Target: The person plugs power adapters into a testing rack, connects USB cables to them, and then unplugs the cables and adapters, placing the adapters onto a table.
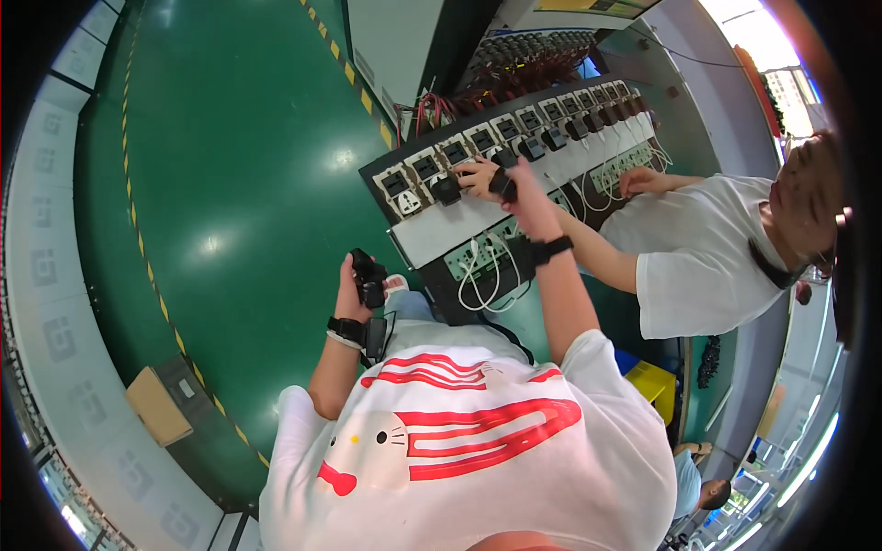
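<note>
My left hand [349, 292] is closed around black power adapters [369, 275], held low to the left of the socket board. Reaching over the board, my right hand [531, 197] appears closed on a black power adapter [503, 185]; its fingers are partly hidden. A co-worker's hand [477, 179] lies just left of it, touching a black adapter [446, 190] in the row of sockets [425, 166]. The co-worker's forearm passes behind my right hand. Further along the row, more black adapters [530, 148] are plugged in. Black straps circle both my wrists.
The co-worker [707, 257] stands at the right, with their other hand [640, 184] near the board. White cables [478, 275] loop from green power strips [469, 260] along the near edge. Red wires [436, 112] run behind. A cardboard box [158, 406] sits on the green floor.
</note>
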### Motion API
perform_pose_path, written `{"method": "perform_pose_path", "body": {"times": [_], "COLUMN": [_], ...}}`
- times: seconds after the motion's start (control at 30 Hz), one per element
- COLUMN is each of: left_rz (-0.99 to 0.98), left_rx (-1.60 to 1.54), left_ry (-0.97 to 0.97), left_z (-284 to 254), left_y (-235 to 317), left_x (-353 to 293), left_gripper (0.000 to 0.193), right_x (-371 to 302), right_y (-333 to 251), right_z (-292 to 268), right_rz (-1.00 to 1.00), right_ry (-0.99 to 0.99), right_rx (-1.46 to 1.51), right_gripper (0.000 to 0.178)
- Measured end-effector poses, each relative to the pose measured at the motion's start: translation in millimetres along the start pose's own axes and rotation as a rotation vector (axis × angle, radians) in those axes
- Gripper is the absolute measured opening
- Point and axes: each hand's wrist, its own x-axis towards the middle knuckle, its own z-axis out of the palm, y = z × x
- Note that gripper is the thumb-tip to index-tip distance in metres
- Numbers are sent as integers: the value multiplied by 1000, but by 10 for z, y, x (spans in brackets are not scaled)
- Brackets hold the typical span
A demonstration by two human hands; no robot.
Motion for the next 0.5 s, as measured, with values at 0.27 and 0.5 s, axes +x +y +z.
{"method": "perform_pose_path", "body": {"times": [0.27,0.5], "left_rz": [-10,14], "left_rx": [-6,-64], "left_ry": [-44,9], "left_z": [127,127], "left_y": [-78,-92], "left_x": [57,1], "left_gripper": [52,50], "right_x": [394,295], "right_y": [-241,418], "right_z": [-61,333], "right_rz": [294,3], "right_ry": [-7,-298], "right_rx": [78,-148], "right_gripper": [26,35]}}
